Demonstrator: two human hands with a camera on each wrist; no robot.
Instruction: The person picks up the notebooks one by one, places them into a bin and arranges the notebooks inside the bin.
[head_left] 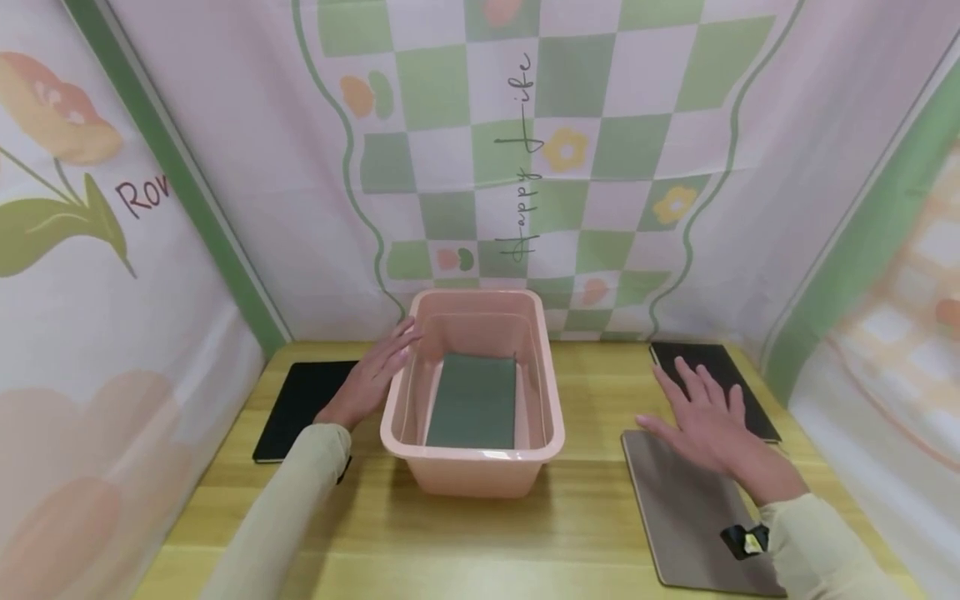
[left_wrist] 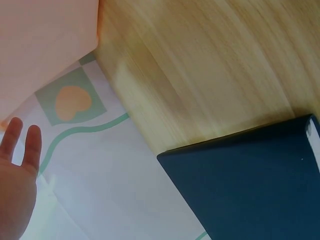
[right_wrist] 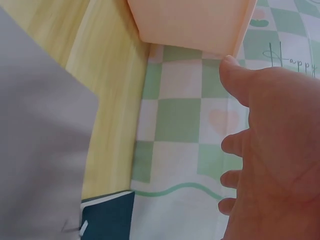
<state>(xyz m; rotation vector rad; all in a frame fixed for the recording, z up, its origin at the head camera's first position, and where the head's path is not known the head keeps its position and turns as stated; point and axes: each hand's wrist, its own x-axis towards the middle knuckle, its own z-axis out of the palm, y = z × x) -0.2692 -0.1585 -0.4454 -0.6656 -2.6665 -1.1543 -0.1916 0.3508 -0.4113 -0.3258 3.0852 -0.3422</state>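
Note:
A pink plastic basin (head_left: 480,479) stands mid-table with a dark green notebook (head_left: 474,400) lying flat inside it. My left hand (head_left: 373,375) is at the basin's left rim, fingers extended. Under and beside that wrist lies a black notebook (head_left: 300,408), also visible in the left wrist view as a dark cover (left_wrist: 250,185). On the other side, my right hand (head_left: 705,421) is spread over a grey-brown notebook (head_left: 675,508), holding nothing. Behind it lies another black notebook (head_left: 750,408), partly covered by the fingers in the head view.
The wooden table (head_left: 465,550) ends at a fabric backdrop (head_left: 577,167) with green checks, close behind the basin. Printed fabric walls (head_left: 150,350) rise at both sides. A black band with a small yellow-and-white piece (head_left: 746,542) is on my right wrist.

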